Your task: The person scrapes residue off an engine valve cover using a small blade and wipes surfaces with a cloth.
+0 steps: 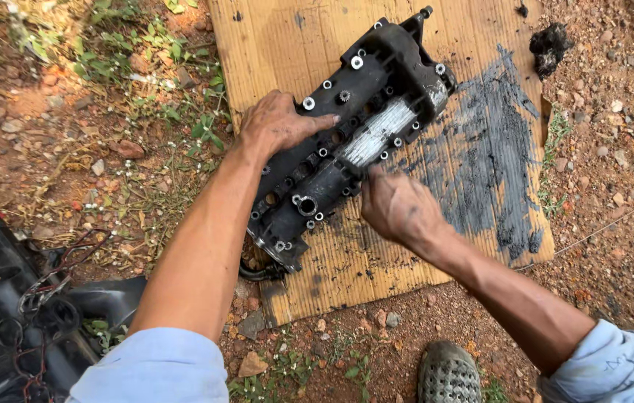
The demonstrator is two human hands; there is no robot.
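A long black engine cover (347, 134), greasy, with several bolts and holes and a scraped bright metal patch, lies slantwise on a sheet of cardboard (279, 45). My left hand (276, 123) rests flat on the cover's left edge, fingers spread over it. My right hand (399, 205) is closed at the cover's lower right side, just below the bright patch; whatever it pinches is hidden by the fingers. Both hands are smeared with grime.
The cardboard's right half carries a broad black grease smear (488, 157). Red stony soil with weeds surrounds it. A black clump (548, 45) sits at the top right. Black parts with wires (11, 298) lie at the lower left. A shoe (447, 373) shows at the bottom.
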